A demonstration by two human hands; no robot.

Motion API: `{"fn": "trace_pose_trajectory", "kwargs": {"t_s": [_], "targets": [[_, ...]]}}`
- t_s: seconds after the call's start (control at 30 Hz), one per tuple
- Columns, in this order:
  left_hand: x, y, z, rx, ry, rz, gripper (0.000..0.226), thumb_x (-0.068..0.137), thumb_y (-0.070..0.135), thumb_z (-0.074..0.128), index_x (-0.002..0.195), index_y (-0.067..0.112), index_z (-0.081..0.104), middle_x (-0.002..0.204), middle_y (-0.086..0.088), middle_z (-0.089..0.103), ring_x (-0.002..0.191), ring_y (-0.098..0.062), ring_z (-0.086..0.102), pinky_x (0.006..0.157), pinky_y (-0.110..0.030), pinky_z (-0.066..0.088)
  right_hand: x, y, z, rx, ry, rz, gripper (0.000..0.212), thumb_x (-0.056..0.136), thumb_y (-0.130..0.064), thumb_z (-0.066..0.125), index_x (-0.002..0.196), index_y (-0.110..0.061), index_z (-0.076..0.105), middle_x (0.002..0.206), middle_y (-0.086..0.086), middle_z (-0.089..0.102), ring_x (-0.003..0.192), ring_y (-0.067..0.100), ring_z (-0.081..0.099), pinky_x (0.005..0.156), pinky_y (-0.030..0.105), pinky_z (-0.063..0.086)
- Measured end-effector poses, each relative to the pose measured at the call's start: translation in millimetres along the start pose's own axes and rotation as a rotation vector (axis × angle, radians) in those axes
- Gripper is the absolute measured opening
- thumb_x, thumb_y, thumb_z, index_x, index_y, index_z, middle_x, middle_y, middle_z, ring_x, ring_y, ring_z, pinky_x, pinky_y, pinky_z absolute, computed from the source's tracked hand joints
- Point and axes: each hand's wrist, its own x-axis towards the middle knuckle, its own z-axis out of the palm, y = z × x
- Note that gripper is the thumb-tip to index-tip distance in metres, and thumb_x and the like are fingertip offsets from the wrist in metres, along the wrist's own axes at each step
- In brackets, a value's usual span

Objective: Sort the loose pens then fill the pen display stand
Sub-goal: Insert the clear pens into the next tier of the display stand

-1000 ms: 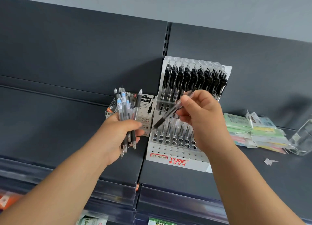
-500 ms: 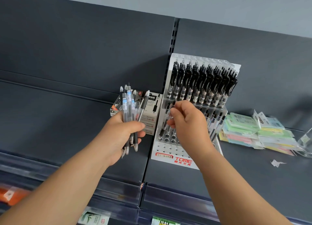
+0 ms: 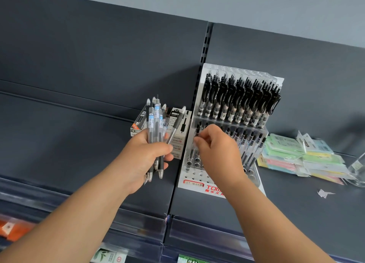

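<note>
Right hand point(image 3: 219, 154) pinches a pen into the display stand point(image 3: 194, 176) holes directly below its grip; left hand point(image 3: 146, 156) clasps the loose pens point(image 3: 156, 128) beside it; best seated upright, straight down

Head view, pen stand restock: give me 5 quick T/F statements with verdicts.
1. The left hand holds a bundle of pens. True.
2. The right hand rests on the shelf beside the display stand. False: it is at the stand's lower tier, among the pens.
3. The stand's top tier is empty. False: it is packed with black-clip pens.
4. Small pen boxes sit left of the stand. True.
5. Pastel packets are stacked left of the stand. False: they lie on its right.
</note>
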Motion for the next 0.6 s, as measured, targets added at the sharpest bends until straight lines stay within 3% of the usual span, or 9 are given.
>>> {"fn": "trace_pose_trajectory", "kwargs": {"t_s": [0.13,0.2,0.27,0.37,0.47,0.6], "targets": [[-3.2,3.6,2.5,-0.016,-0.039,0.000,0.022,0.082,-0.002,0.066,0.099,0.011,0.063,0.082,-0.006,0.070,0.064,-0.014,0.067,0.055,-0.026,0.055,-4.9,-10.7,-9.1,0.013,0.054,-0.021,0.014,0.094,-0.031,0.054,0.084,-0.021,0.055,0.071,-0.006,0.060,0.055,0.011,0.050,0.052,0.026,0.038],[-5.4,5.8,5.7,-0.019,-0.063,0.004,0.021,0.081,-0.004,0.066,0.093,0.014,0.063,0.077,-0.004,0.071,0.065,-0.016,0.067,0.056,-0.027,0.054,-4.2,-21.2,-15.3,0.316,0.022,0.076,0.008,0.095,-0.027,0.054,0.093,-0.021,0.059,0.079,-0.005,0.063,0.062,0.010,0.055,0.058,0.029,0.046],[-7.8,7.5,9.3,-0.019,-0.085,-0.001,0.022,0.080,-0.004,0.066,0.092,0.014,0.063,0.079,-0.006,0.072,0.065,-0.018,0.068,0.057,-0.028,0.053,-2.1,-29.3,-20.1,0.640,-0.123,0.228,0.010,0.096,-0.022,0.053,0.101,-0.020,0.061,0.088,-0.001,0.066,0.069,0.010,0.060,0.063,0.030,0.051],[-10.9,9.6,13.0,-0.010,-0.117,-0.006,0.025,0.080,-0.003,0.067,0.100,0.013,0.064,0.085,-0.008,0.074,0.069,-0.020,0.070,0.059,-0.030,0.054,-1.6,-29.1,-23.4,0.760,-0.250,0.272,0.011,0.096,-0.016,0.052,0.097,-0.015,0.063,0.084,-0.003,0.069,0.069,0.010,0.060,0.063,0.026,0.048],[-11.4,10.4,12.5,-0.043,-0.103,-0.014,0.023,0.080,-0.001,0.067,0.101,0.008,0.063,0.089,-0.011,0.073,0.071,-0.020,0.070,0.056,-0.028,0.055,-0.5,-23.6,-28.6,0.902,-0.156,0.286,0.013,0.096,-0.008,0.051,0.090,-0.012,0.062,0.082,0.003,0.068,0.064,0.010,0.057,0.061,0.025,0.049],[-7.3,12.1,7.6,-0.172,-0.007,-0.059,0.020,0.083,-0.005,0.062,0.099,0.007,0.060,0.073,-0.007,0.066,0.059,-0.015,0.065,0.049,-0.024,0.053,3.7,-12.8,-37.7,1.079,-0.053,0.322,0.015,0.094,0.000,0.048,0.087,-0.012,0.055,0.081,0.010,0.070,0.063,0.016,0.058,0.063,0.029,0.051]]}}
